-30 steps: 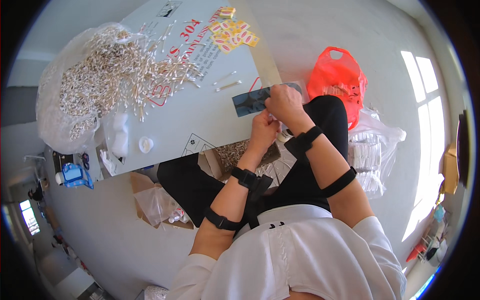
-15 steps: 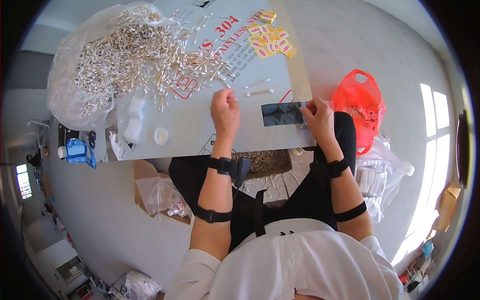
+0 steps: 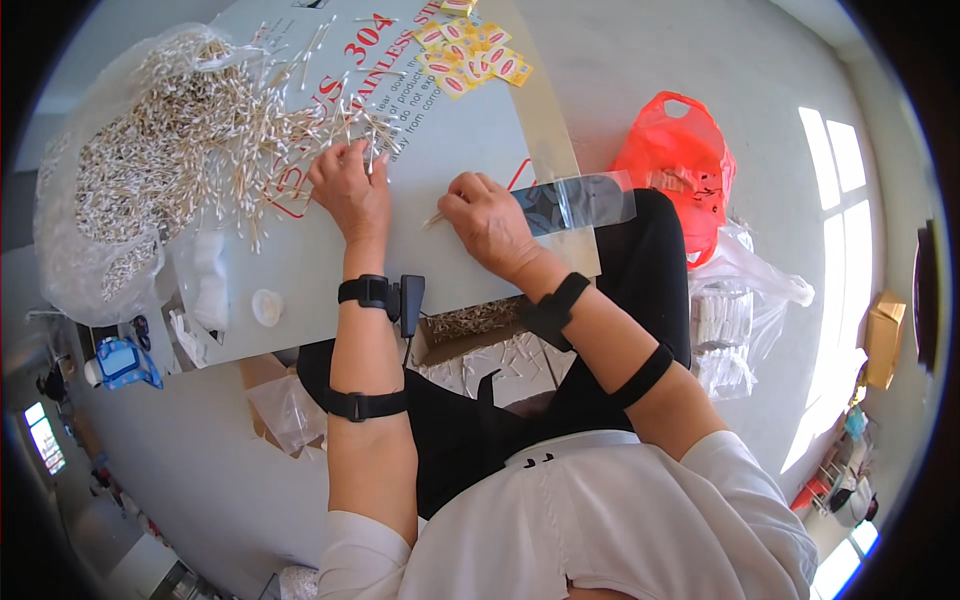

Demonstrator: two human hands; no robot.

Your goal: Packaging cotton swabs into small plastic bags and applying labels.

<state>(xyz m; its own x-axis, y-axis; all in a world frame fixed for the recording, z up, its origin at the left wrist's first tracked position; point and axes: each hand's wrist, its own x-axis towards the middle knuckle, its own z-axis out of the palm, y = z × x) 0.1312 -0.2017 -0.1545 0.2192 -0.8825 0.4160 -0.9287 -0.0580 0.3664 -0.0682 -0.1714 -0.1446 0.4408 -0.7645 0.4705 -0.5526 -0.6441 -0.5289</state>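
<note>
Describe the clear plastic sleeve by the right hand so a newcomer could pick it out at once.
Start at the grey board on the person's lap, piled with cotton swabs at its far left. Follow its near edge rightward past the right hand: the clear plastic sleeve lies flat there, overhanging the board's right edge. It is the only glossy see-through strip; the orange plastic bag beyond sits on the floor.

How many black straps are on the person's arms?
4: a left wrist band, a left upper-forearm band, a right wrist band and a right upper-forearm band. Others may be hidden under the sleeves.
</note>
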